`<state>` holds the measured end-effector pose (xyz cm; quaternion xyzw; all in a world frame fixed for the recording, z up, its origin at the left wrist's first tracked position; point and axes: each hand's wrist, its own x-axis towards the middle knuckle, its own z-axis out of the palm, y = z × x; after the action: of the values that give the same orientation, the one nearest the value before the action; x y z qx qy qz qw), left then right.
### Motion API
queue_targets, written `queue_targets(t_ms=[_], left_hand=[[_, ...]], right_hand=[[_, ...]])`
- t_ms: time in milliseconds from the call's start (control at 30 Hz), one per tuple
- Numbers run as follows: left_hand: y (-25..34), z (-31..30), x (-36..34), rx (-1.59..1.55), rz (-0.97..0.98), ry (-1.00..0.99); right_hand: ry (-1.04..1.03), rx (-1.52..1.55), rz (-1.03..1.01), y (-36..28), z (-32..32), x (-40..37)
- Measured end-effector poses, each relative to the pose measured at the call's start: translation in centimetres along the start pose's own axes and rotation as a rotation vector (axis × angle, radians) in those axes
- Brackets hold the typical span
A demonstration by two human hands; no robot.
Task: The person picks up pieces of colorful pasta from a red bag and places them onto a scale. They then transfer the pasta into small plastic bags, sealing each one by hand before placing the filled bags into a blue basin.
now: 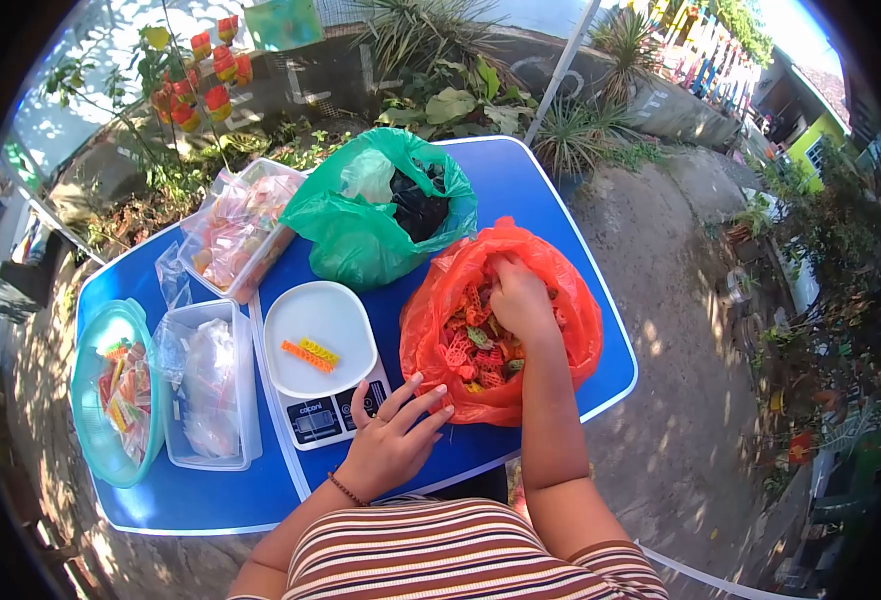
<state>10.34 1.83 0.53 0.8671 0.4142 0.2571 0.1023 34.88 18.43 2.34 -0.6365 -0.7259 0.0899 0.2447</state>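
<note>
My right hand (520,300) reaches inside an orange-red plastic bag (570,345), its fingertips hidden near the bag's far side. Colourful lattice-shaped snack pieces (478,340), red, green and yellow, fill the bag. With fingers spread, my left hand (397,435) is empty and rests against the bag's near left side, beside a white digital kitchen scale (320,420). On the scale sits a white square tray (310,302) holding an orange snack piece (310,356) and a yellow snack piece (319,349).
All this stands on a blue folding table (465,455). A green plastic bag (350,250) with a black bag in it is at the back. To the left are a container of packed snacks (245,225), a container of clear plastic bags (250,420) and a teal basin (90,440).
</note>
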Motion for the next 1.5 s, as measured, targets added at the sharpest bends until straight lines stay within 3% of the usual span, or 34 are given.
queue_targets(t_ms=[167, 267, 300, 367, 500, 733, 833, 1033, 1133, 1233, 1367, 1500], left_hand=[[-0.4, 0.3, -0.1, 0.034, 0.007, 0.007], [-0.4, 0.4, -0.1, 0.027, 0.011, 0.017], [-0.4, 0.5, 0.0, 0.03, 0.015, 0.021], [-0.2, 0.6, 0.0, 0.032, 0.024, 0.027], [-0.1, 0.5, -0.1, 0.033, 0.014, 0.038], [-0.5, 0.6, -0.3, 0.02, 0.004, 0.039], [-0.5, 0.4, -0.4, 0.004, 0.003, 0.045], [-1.1, -0.2, -0.6, -0.034, -0.032, 0.056], [-1.3, -0.7, -0.6, -0.042, -0.056, 0.066], [-1.6, -1.2, -0.6, -0.027, -0.082, 0.098], [-2.5, -2.6, -0.8, 0.024, -0.163, 0.163], [-3.8, -4.9, -2.1, 0.122, -0.271, 0.237]], right_hand=[[-0.184, -0.039, 0.073, -1.8, -2.4, -1.6], [-0.146, -0.085, 0.107, -2.6, -3.7, -0.9], [-0.011, -0.048, 0.05, -1.7, -2.7, -0.4], [-0.096, -0.156, 0.041, 1.1, 0.4, 1.7], [-0.197, -0.306, 0.039, 0.2, 0.9, 2.4], [-0.006, -0.253, 0.029, -1.0, -1.4, -0.7], [0.077, -0.135, 0.077, -1.7, -3.3, -2.6], [0.094, 0.156, 0.382, -3.6, -6.2, -4.9], [0.176, 0.571, 0.324, -4.1, -5.4, -5.7], [0.062, 0.723, 0.145, -6.1, -4.2, -6.5], [-0.139, 0.774, 0.039, -9.9, -2.4, -6.4], [-0.169, 0.859, -0.041, -13.4, 1.3, -6.4]])
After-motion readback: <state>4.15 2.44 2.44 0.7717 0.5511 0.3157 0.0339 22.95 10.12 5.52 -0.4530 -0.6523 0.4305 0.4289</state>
